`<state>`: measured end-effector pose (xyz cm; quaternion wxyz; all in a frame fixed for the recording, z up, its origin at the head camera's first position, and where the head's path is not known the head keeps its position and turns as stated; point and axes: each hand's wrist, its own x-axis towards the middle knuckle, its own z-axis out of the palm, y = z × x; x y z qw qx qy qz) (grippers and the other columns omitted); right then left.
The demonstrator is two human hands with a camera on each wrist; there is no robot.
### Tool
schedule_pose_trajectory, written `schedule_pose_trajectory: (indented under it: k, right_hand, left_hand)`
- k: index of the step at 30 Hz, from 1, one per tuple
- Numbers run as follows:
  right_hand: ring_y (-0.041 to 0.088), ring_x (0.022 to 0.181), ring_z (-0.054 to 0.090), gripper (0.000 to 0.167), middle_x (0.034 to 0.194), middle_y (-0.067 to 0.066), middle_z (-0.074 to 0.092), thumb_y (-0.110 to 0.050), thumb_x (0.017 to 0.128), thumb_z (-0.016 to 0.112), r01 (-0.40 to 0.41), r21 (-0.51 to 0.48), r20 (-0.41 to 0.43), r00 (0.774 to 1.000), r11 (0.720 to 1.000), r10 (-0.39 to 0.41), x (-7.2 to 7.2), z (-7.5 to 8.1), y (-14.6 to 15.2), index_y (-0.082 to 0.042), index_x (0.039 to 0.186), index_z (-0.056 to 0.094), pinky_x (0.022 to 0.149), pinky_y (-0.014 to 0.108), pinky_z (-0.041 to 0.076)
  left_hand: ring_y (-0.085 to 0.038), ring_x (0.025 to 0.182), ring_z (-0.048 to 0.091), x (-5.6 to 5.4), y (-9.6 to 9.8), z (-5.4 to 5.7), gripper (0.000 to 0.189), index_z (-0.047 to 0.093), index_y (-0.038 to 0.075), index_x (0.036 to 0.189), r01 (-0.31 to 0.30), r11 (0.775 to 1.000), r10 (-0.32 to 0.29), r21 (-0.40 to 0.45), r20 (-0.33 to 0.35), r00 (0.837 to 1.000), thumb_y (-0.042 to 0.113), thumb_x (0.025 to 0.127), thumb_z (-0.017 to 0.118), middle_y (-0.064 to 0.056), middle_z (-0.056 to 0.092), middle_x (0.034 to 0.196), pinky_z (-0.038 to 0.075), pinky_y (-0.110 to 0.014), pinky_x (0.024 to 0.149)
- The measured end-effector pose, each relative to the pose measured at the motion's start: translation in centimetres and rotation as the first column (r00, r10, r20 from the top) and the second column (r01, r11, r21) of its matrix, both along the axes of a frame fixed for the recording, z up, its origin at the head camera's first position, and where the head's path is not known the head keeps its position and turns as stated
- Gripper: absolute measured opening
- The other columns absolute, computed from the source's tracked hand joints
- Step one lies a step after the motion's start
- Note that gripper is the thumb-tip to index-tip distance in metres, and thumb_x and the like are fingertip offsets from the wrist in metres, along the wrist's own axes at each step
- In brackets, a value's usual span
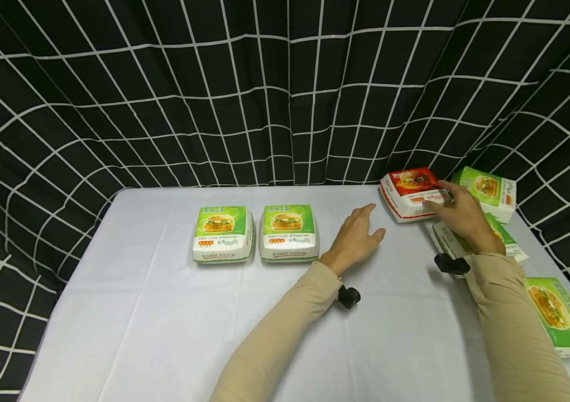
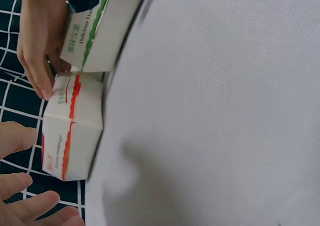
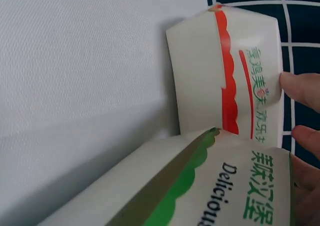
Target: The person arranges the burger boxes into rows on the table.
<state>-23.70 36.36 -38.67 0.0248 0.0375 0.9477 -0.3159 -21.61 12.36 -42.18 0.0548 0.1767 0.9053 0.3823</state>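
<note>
Head view, red box (image 1: 414, 195), green box (image 1: 511, 240) part-hidden

we see smooth, slightly glossy card on the red box (image 1: 412, 192), a finely woven matt tablecloth (image 2: 225, 110), matt fabric sleeves (image 1: 516, 318).

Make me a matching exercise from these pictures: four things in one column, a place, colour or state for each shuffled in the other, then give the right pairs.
Column one
1. Left hand
2. Red-topped box
3. Curtain
4. Right hand

Column two
A. Dark, with white lines
B. Touching the red-topped box
C. Open, holding no box
D. Near the far edge of the table

Right pairs: 1-C, 2-D, 3-A, 4-B
</note>
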Motion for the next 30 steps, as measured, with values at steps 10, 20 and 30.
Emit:
schedule_pose_trajectory:
  k: [10,20,30]
  right_hand:
    - [0.05,0.123,0.033,0.087,0.139,0.043,0.029,-0.04,0.093,0.067,-0.074,0.059,0.028,0.997,0.996,0.072,0.1,0.1,-0.5,0.014,0.149,0.027,0.1,0.064,0.033]
    - [0.048,0.127,0.042,0.094,0.145,0.037,0.036,-0.047,0.092,0.066,-0.089,-0.032,0.133,0.987,0.996,0.092,0.4,0.4,-1.1,0.007,0.154,0.019,0.103,0.059,0.039]
    - [0.045,0.122,0.05,0.095,0.146,0.034,0.037,-0.046,0.09,0.07,-0.132,-0.011,0.13,0.983,0.991,0.132,0.4,0.9,-1.8,0.006,0.154,0.022,0.08,0.023,0.046]
  left_hand:
    - [-0.024,0.137,0.048,-0.5,0.4,-0.9,0.066,0.034,0.011,0.154,0.006,1.0,-0.006,0.005,0.02,1.0,0.03,0.097,0.061,-0.009,0.045,0.152,0.04,-0.031,0.114]
    - [-0.022,0.144,0.041,-0.7,0.7,-1.1,0.07,0.027,0.011,0.157,0.054,0.998,-0.055,0.03,0.046,0.997,0.028,0.098,0.06,-0.008,0.039,0.158,0.035,-0.033,0.118]
    - [-0.023,0.141,0.044,-0.6,0.9,-1.0,0.065,0.031,0.009,0.155,0.056,0.998,-0.057,0.029,0.052,0.997,0.029,0.1,0.058,-0.01,0.044,0.154,0.037,-0.033,0.116]
